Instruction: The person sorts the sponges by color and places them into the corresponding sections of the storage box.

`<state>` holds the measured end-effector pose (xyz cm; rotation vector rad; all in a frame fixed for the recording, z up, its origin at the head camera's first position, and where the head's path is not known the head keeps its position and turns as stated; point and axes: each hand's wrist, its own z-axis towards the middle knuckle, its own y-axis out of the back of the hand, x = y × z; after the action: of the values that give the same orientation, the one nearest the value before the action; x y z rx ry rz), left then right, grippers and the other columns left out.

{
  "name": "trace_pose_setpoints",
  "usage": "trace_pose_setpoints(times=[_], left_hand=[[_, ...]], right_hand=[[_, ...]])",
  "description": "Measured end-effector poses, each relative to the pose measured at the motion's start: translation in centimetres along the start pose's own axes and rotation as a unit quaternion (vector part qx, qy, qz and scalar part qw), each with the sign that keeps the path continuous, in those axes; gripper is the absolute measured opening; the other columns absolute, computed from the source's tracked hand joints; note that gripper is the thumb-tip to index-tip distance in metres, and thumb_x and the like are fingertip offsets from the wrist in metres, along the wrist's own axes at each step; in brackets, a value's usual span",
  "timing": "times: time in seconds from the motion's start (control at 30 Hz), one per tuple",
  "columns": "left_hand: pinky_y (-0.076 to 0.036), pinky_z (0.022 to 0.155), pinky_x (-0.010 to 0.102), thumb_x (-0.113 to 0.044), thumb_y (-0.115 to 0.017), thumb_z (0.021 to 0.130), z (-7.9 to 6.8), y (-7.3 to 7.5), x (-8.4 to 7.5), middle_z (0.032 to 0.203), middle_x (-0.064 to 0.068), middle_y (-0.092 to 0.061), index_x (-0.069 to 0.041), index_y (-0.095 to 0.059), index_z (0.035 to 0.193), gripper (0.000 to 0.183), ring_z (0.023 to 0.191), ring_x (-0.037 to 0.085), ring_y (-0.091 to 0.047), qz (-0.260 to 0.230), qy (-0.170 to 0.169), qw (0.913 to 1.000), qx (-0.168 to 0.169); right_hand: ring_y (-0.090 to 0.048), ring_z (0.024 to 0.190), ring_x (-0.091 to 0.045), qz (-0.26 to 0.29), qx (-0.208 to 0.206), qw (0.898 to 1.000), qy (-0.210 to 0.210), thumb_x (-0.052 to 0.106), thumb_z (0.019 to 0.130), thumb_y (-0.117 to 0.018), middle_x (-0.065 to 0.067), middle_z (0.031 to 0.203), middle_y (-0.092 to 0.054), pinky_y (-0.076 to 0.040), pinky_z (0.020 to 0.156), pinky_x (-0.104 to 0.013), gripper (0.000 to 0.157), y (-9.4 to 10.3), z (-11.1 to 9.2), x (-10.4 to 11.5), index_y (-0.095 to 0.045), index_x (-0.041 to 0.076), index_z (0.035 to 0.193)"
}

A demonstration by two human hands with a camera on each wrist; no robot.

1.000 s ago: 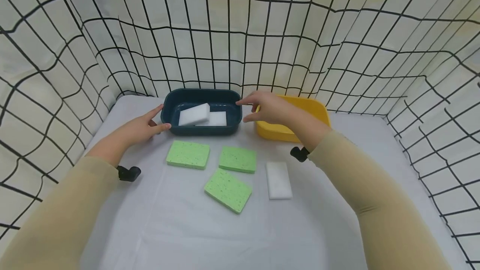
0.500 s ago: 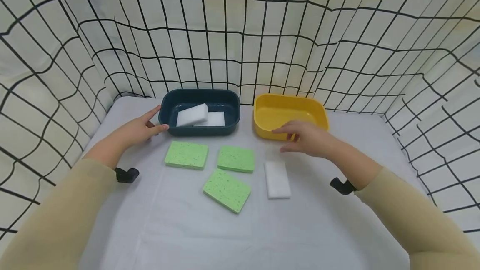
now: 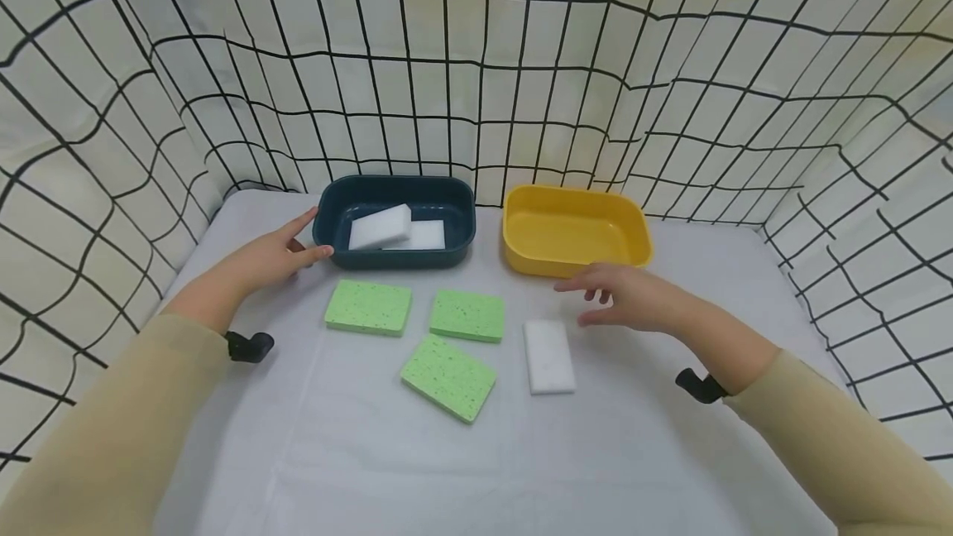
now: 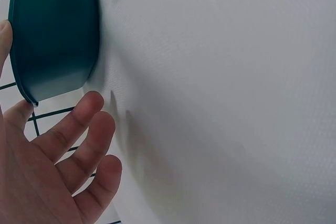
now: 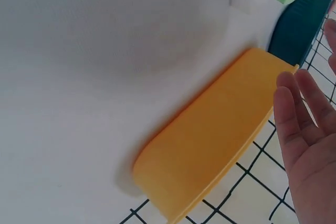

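My left hand (image 3: 266, 261) rests at the left end of a dark teal bin (image 3: 402, 259), thumb at the front corner and index finger at the back of that end. The other fingers are spread off the bin in the left wrist view. Two white sponges (image 3: 381, 227) lie inside, one leaning on the other. My right hand (image 3: 633, 296) hovers with nothing in it, in front of a yellow bin (image 3: 577, 263). Just left of its thumb, a white sponge (image 3: 549, 356) lies flat on the cloth. Its fingers are loosely bent in the right wrist view.
Three green sponges (image 3: 368, 307) lie on the white cloth (image 3: 372, 470) in front of the teal bin. A black wire grid (image 3: 476, 64) backed with pale fabric encloses the back and both sides. The yellow bin stands right of the teal one.
My right hand has left the right end of the teal bin and drawn back rightward and toward me, past the yellow bin's front. My left hand has stayed at the teal bin.
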<state>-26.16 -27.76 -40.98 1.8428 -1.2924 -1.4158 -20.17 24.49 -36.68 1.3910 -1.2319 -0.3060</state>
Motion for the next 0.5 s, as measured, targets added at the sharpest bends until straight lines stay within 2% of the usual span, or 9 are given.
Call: trace_pose_setpoints(times=[0.1,0.3,0.5], left_hand=[[-0.041,0.088,0.060,-0.073,-0.046,0.091,0.0,0.0,0.1,0.132,0.031,-0.050,-0.026,0.012,0.158,0.101,0.094,0.032,-0.059,0.001,0.002,1.0000,0.000],[-0.039,0.092,0.063,-0.076,-0.046,0.089,0.1,0.0,0.1,0.133,0.031,-0.049,-0.028,0.012,0.158,0.103,0.096,0.032,-0.059,-0.001,0.006,1.0000,0.002],[-0.040,0.090,0.062,-0.076,-0.046,0.088,0.1,0.0,0.2,0.129,0.029,-0.052,-0.028,0.012,0.158,0.103,0.095,0.030,-0.059,-0.005,0.007,1.0000,0.002]], right_hand=[[-0.058,0.105,-0.024,-0.037,0.027,0.999,0.010,0.021,0.087,-0.078,0.002,0.127,-0.062,-0.052,0.087,-0.038,0.053,-0.5,0.7,0.0,-0.062,0.031,0.137],[-0.057,0.107,-0.017,-0.105,0.083,0.991,0.026,0.022,0.087,-0.079,0.009,0.132,-0.058,-0.050,0.089,-0.033,0.058,-1.5,2.0,0.7,-0.059,0.041,0.137],[-0.052,0.115,-0.012,-0.133,0.103,0.985,0.037,0.018,0.087,-0.078,0.011,0.133,-0.055,-0.046,0.098,-0.033,0.061,-2.4,3.0,1.2,-0.057,0.045,0.137]])
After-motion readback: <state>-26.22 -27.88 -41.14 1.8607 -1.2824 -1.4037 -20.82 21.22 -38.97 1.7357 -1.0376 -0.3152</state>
